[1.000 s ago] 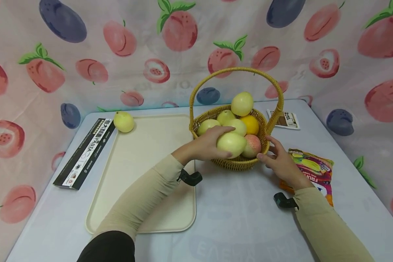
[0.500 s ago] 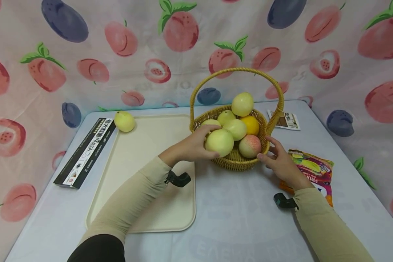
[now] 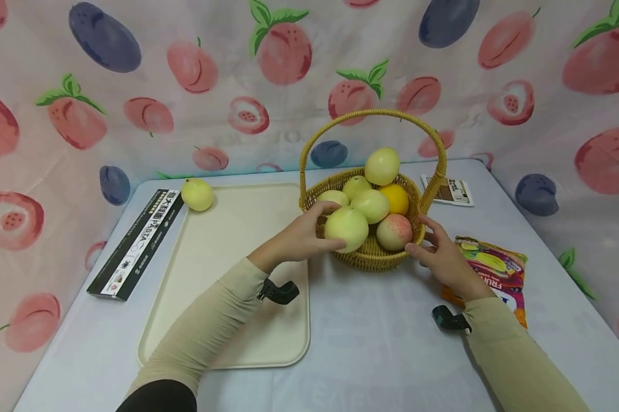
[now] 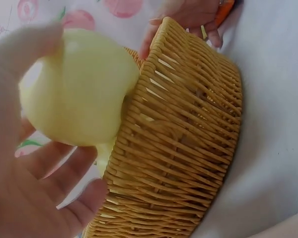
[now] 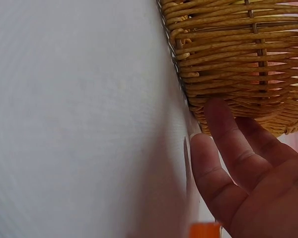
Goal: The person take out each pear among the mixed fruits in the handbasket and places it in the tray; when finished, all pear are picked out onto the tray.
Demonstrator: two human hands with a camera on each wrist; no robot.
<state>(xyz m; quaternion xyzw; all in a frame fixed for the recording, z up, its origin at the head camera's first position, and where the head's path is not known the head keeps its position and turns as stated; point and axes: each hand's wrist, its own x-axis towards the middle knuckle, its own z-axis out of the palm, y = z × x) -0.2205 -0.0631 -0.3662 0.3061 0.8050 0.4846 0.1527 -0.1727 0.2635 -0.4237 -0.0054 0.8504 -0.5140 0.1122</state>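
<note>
My left hand (image 3: 301, 234) grips a pale yellow-green pear (image 3: 346, 229) between thumb and fingers, at the front-left rim of the wicker basket (image 3: 373, 263). The left wrist view shows the held pear (image 4: 84, 89) overlapping the basket's rim, dimpled end towards the weave. Inside lie several more pears, one perched high at the back (image 3: 382, 166), an orange (image 3: 395, 198) and a pink-blushed peach (image 3: 394, 232). My right hand (image 3: 445, 257) rests against the basket's right side, thumb at the rim. In the right wrist view, its extended fingers (image 5: 233, 148) touch the outer weave.
A beige tray (image 3: 237, 229) lies left of the basket, with a pear (image 3: 197, 194) at its far left corner. Beside it is a black pasta box (image 3: 136, 246). A candy bag (image 3: 495, 269) lies by my right wrist; a brown-and-white packet (image 3: 453, 190) lies behind. The basket's handle arches high.
My left hand has drawn the pear leftward from the basket's front middle to its left rim, uncovering the peach and weave; it barely moves in the last half second. My right hand stays put.
</note>
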